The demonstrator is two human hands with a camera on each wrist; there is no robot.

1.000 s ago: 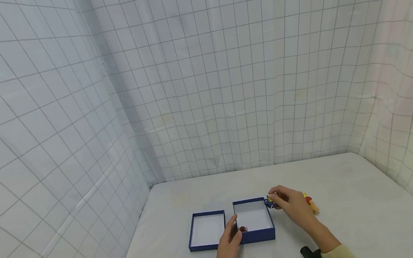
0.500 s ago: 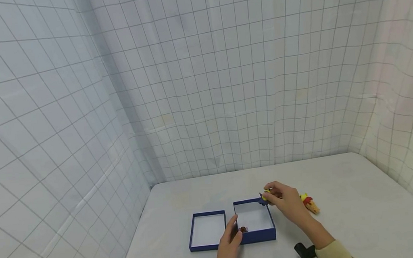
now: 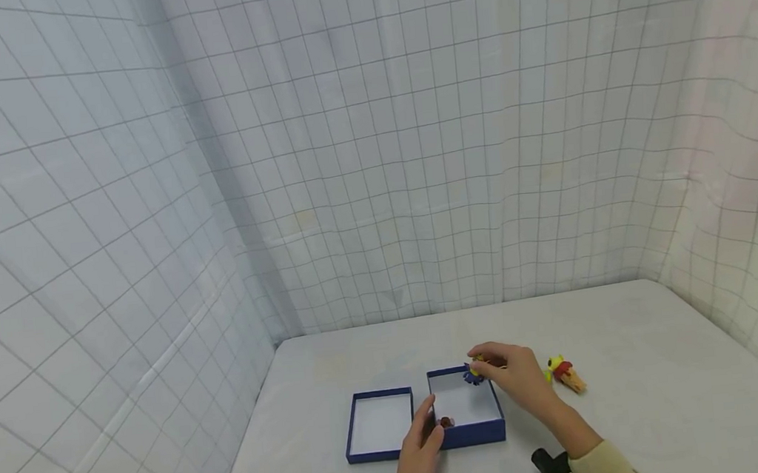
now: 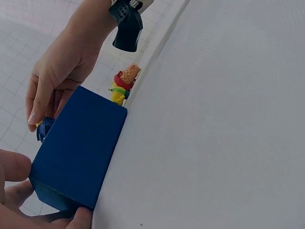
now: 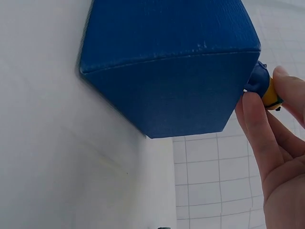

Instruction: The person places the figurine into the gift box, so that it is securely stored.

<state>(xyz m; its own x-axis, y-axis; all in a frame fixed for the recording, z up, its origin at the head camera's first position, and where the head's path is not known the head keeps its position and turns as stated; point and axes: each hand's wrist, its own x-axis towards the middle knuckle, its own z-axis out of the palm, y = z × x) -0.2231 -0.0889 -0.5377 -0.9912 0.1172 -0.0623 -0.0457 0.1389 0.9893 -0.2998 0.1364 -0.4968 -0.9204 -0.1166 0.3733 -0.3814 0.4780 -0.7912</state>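
Note:
My right hand (image 3: 522,379) pinches a small blue and yellow toy figurine (image 3: 473,374) between thumb and fingertips, over the far right corner of an open blue box (image 3: 473,434) with a white inside. In the right wrist view the figurine (image 5: 259,80) shows just past the box wall (image 5: 167,95), its yellow end at the thumb. My left hand (image 3: 417,452) holds the box at its near left corner; in the left wrist view its fingers and thumb curl around that end of the box (image 4: 81,152). A small brown thing (image 3: 445,422) lies inside the box's near left corner.
A shallow blue-rimmed tray, like a lid (image 3: 375,456), lies left of the box. To the right of the box lies a yellow and red toy with a waffle-cone part (image 3: 564,375). A black wrist device (image 3: 549,465) sits at my right wrist. Grid-patterned curtains (image 3: 373,155) surround the table.
My right hand has moved left with the figurine, from beside the box's right wall to over its far right corner. The left hand and box look unmoved.

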